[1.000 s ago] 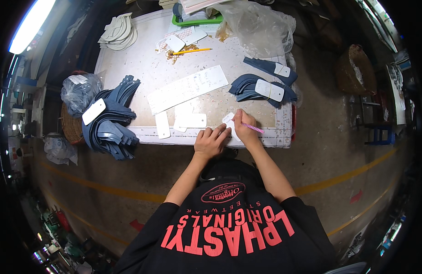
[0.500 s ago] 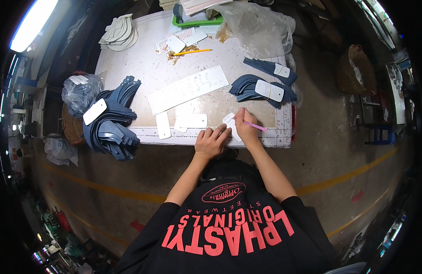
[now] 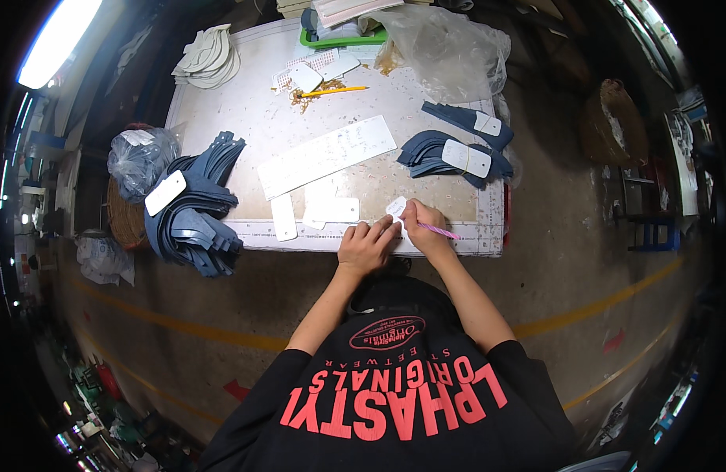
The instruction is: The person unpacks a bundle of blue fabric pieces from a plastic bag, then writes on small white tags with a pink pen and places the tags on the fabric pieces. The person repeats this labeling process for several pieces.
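Observation:
My right hand grips a pink-striped pen by its lower end, its hidden tip near a small white tag at the table's near edge. Handwriting shows on that tag, partly covered by my hands. My left hand lies with its fingers stretched and slightly apart along the tag's near side. Left of it are two blank white tags, one lying crosswise and one lengthwise. Beyond them sits a long white card with faint writing.
Dark blue fabric pieces are stacked at the left and right, with tags on them. A yellow pencil lies on rubber bands farther back. Behind are a green tray, clear plastic and off-white pieces.
My right hand has shifted slightly nearer to me, the pen moving with it. More writing on the tag is uncovered. My left hand stays in nearly the same place.

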`<state>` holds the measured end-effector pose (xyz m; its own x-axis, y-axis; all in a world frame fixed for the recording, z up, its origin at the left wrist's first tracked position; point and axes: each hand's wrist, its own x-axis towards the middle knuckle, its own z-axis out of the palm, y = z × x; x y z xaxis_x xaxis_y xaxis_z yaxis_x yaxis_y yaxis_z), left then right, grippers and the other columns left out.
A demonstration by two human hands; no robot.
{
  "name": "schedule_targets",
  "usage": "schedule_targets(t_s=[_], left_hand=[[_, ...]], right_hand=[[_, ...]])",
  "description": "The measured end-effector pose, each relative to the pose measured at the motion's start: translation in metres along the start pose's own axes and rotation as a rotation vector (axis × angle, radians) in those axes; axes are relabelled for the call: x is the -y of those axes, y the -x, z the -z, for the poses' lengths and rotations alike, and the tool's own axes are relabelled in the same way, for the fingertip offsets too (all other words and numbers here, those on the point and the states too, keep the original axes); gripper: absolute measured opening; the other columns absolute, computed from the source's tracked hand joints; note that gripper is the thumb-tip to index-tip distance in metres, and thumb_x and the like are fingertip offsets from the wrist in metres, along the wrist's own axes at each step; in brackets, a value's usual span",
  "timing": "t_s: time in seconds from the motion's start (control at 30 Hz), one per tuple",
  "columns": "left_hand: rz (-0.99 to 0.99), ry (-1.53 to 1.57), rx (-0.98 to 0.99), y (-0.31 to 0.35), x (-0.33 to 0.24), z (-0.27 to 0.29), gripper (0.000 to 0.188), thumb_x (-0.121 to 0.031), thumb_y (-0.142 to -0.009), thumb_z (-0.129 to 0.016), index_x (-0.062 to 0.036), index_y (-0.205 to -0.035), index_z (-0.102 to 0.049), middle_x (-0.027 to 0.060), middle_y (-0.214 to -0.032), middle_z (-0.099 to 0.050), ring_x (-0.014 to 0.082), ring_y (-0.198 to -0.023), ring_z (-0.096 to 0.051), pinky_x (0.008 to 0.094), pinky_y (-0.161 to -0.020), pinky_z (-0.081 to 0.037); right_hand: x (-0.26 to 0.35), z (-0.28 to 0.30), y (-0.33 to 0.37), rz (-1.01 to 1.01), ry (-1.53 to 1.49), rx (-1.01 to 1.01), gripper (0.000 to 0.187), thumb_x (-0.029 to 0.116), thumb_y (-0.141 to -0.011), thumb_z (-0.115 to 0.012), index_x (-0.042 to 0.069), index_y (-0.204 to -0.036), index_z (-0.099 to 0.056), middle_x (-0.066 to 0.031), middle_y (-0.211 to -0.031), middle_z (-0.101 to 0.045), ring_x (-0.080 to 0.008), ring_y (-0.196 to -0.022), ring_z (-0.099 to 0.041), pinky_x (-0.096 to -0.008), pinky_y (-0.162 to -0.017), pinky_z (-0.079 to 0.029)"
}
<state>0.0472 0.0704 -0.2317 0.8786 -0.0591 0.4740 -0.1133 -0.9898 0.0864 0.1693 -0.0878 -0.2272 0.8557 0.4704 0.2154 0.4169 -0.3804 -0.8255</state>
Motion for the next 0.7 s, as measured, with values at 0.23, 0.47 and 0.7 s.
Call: schedule_targets(t_s=[0.23,0.47,0.7], left_hand=[[-0.011,-0.002,-0.012,-0.0001,0.0006,0.0003,0.043,-0.032,-0.093,-0.073,-0.0285,-0.135,-0.077,-0.0091,-0.133,-0.075,0.0154,-0.085,-0.063,0.0323,-0.075,-0.046],[-0.005,0.003,-0.020,-0.0008,-0.0004,0.0015,0.042,-0.032,-0.093,-0.073,-0.0287,-0.134,-0.077,-0.0091,-0.132,-0.075,0.0155,-0.085,-0.063,0.0324,-0.075,-0.046],[-0.006,0.000,-0.019,-0.0013,-0.0001,0.0012,0.046,-0.027,-0.090,-0.072,-0.0297,-0.135,-0.077,-0.0094,-0.133,-0.075,0.0156,-0.084,-0.063,0.0325,-0.074,-0.046]], right_hand=[[-0.0023,-0.0002,0.0014,-0.005,0.008,0.002,0.040,0.027,-0.117,-0.053,0.003,-0.089,-0.069,-0.0185,-0.077,-0.073,-0.0413,-0.071,-0.074,-0.0486,-0.066,-0.056],[-0.0054,-0.0002,0.0029,0.038,-0.026,-0.006,0.038,0.024,-0.117,-0.053,0.002,-0.089,-0.068,-0.0189,-0.077,-0.073,-0.0415,-0.071,-0.074,-0.0484,-0.065,-0.056],[-0.0072,-0.0009,0.0013,0.031,-0.013,-0.037,0.036,0.020,-0.116,-0.053,0.002,-0.089,-0.067,-0.0184,-0.077,-0.074,-0.0405,-0.071,-0.074,-0.0484,-0.065,-0.057]])
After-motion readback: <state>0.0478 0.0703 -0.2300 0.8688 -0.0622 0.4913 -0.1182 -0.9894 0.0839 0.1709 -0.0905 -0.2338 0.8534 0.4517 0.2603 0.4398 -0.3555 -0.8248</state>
